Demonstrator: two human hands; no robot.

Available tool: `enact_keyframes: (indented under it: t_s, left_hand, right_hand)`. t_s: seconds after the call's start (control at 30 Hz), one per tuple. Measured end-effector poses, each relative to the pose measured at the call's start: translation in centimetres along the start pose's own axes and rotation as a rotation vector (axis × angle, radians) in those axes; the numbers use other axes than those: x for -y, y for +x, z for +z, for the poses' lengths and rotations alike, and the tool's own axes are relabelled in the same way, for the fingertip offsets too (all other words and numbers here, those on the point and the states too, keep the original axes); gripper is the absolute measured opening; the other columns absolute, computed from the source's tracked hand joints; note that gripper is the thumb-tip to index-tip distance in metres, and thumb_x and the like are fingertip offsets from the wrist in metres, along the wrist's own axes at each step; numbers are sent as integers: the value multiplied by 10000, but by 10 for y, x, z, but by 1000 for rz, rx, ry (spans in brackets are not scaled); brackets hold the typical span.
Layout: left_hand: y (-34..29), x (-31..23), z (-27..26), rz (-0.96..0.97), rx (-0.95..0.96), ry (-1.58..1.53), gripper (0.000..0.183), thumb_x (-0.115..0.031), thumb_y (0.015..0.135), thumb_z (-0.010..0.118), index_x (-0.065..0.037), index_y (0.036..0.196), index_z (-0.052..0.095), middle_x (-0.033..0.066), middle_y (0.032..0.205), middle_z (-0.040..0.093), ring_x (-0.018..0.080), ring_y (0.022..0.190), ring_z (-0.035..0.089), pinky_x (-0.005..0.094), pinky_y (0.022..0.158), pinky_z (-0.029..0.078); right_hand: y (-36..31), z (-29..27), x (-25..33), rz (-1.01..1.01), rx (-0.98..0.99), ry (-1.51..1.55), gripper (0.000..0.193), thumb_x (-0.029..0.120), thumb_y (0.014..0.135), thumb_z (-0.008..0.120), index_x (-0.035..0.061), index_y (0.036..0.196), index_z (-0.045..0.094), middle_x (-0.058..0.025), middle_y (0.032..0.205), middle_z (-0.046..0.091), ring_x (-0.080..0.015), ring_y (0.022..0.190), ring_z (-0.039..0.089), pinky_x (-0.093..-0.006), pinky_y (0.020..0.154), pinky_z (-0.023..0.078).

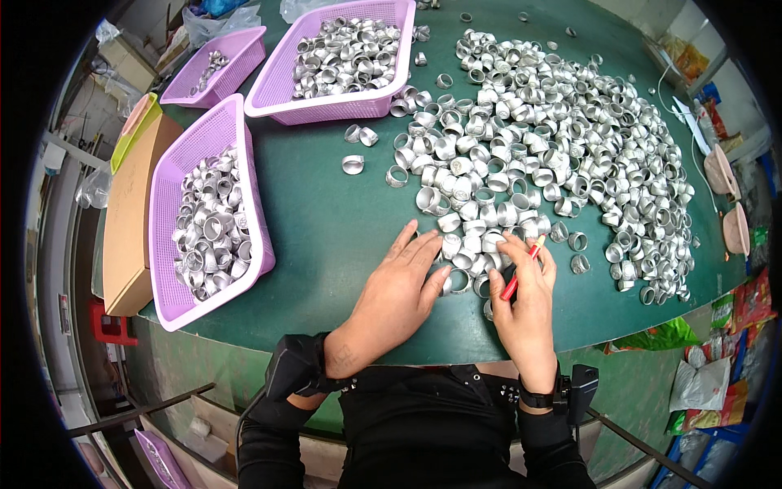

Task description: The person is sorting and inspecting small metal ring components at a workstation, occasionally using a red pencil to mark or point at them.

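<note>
A large heap of silver-coloured metal rings point(562, 134) spreads over the green table point(318, 220). At the heap's near edge, my left hand point(399, 281) reaches in with its fingers stretched out and slightly apart. Its fingertips touch the outermost rings, and nothing is held in it. My right hand point(525, 306) is on the other side of a small cluster of rings point(468, 253). Between its thumb and fingers it grips a slim red pen point(516, 279) with a pale end, slanting up to the right. Its fingertips rest at the rings too; some rings there are partly hidden.
Purple plastic baskets with rings stand at the left: a near one point(254, 204), a large far one point(326, 110) and a smaller one point(236, 69). A cardboard box point(126, 236) lies beside the near basket. Pink bowls point(735, 230) sit past the table's right edge.
</note>
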State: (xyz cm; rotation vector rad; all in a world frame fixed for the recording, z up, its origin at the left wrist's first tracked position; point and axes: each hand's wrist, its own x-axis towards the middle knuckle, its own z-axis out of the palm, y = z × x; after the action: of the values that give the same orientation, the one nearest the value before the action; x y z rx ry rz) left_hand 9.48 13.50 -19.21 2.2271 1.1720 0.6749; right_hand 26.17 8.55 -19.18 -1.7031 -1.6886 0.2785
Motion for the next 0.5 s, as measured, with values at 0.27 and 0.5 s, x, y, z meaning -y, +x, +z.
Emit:
enact_keyframes:
  t_s: [0.27,0.5]
  left_hand:
    - [-21,-11,-15,66,-69,154,361,-165,697,692,-41,1011,563,118,1074,538,304,1050,473,387,850,370]
    - [-27,-11,-11,162,6,216,354,-180,628,735,-72,931,588,38,910,532,216,811,478,324,682,348]
  right_hand:
    - [-17,-10,6,-109,11,169,255,9,680,634,101,914,587,-8,988,617,-237,971,489,-364,840,314]
    - [-20,-4,11,-188,83,70,324,-46,576,587,108,860,603,18,880,607,-207,872,491,-340,766,329]
